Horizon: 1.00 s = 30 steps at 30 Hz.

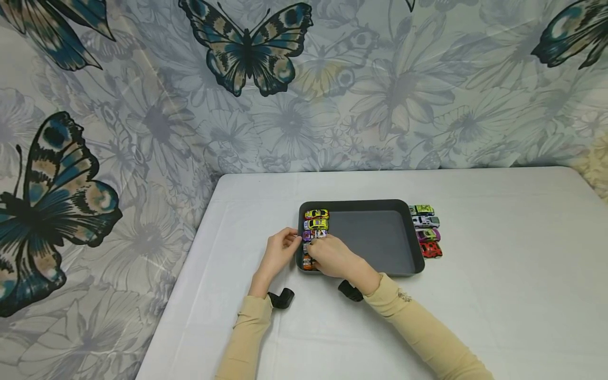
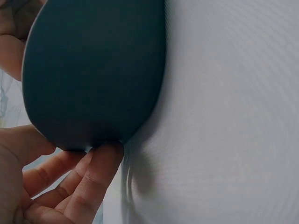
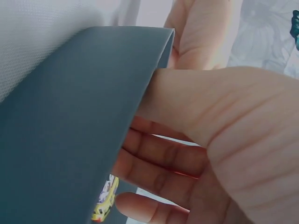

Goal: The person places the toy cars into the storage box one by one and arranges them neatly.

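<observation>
A dark grey rectangular tray (image 1: pixel 375 237) lies on the table, with a column of small toy cars (image 1: pixel 315 225) along its left side, yellow ones at the far end. My right hand (image 1: pixel 334 257) reaches over the near wall into the tray, fingers down on the nearer cars. A whitish toy car (image 1: pixel 306 247) shows partly beside those fingers, and an orange toy car (image 1: pixel 309 263) sits in the near corner. In the right wrist view the tray wall hides the thumb tip, so I cannot tell whether a car is pinched. My left hand (image 1: pixel 281 247) touches the tray's left end with extended fingertips (image 2: pixel 107 154).
Several more toy cars (image 1: pixel 427 221) stand in a column against the outside of the tray's right wall, a red car (image 1: pixel 430 249) nearest. A white cloth covers the table (image 1: pixel 503 274). Behind it hangs a butterfly-patterned cloth (image 1: pixel 399 95).
</observation>
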Tool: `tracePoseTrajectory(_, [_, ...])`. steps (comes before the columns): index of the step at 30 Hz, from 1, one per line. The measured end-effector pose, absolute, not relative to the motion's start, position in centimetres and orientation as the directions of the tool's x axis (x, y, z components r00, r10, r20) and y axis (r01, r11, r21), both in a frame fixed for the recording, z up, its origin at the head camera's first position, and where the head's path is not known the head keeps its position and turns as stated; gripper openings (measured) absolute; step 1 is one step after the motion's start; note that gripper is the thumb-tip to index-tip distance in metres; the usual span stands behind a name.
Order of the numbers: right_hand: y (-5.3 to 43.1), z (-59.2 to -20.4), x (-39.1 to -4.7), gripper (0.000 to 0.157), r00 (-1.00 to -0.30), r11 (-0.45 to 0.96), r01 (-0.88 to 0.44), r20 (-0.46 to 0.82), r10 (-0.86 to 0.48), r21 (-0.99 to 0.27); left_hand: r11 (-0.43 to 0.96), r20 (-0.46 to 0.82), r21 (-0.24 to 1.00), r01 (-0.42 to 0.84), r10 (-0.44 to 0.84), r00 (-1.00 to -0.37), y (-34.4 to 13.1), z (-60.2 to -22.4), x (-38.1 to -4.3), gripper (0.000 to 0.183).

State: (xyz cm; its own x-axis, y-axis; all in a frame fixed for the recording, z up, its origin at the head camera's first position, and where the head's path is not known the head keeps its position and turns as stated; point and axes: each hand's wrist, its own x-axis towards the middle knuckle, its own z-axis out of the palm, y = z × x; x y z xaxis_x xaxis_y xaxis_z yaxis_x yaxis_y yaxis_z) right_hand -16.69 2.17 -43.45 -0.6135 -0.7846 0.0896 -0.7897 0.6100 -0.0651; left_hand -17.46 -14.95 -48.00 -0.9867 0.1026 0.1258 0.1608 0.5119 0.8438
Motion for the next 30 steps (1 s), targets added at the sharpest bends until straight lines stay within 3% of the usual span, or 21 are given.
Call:
tracePoseTrajectory(15, [2.4,-43.3,-16.5,0.019,-0.62,0.617,-0.785,0.104,-0.778,-0.062,0.51,0.11,0.847,0.147,0.102,-0.989,-14.8,-47.8,-17.3,0.016])
tracePoseTrajectory(30, [6.4,-40.8,-16.9,0.019,-0.545,0.591,-0.807,0.351,-0.761,0.028,0.51,0.103,0.848,0.142,0.105,-0.989,-15.0,-47.8,-17.4,0.018])
